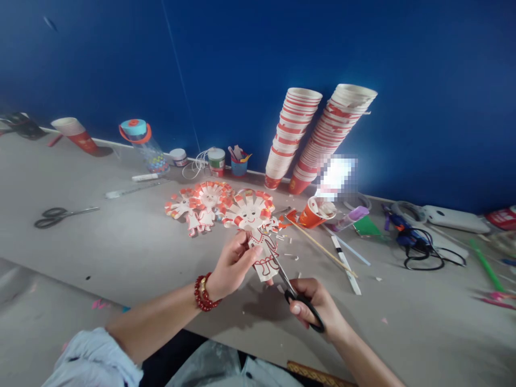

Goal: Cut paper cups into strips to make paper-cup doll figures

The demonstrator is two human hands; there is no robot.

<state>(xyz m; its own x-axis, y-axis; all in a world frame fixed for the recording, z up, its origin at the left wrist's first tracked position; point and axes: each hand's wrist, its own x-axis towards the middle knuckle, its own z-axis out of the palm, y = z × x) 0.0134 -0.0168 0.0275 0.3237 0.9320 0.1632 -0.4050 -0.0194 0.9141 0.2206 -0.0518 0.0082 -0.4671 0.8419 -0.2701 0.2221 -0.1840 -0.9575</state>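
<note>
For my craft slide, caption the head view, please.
Left hand holds a paper doll; right hand holds black-handled scissors at its edge.

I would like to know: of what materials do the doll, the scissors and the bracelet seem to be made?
Doll: matt paper or thin card; its rim is cut into curled strips.
Scissors: blades probably metal, being grey with a sheen; handles black and smooth, likely plastic.
Bracelet: glossy red beads; glass, stone or plastic, I cannot tell.
</note>
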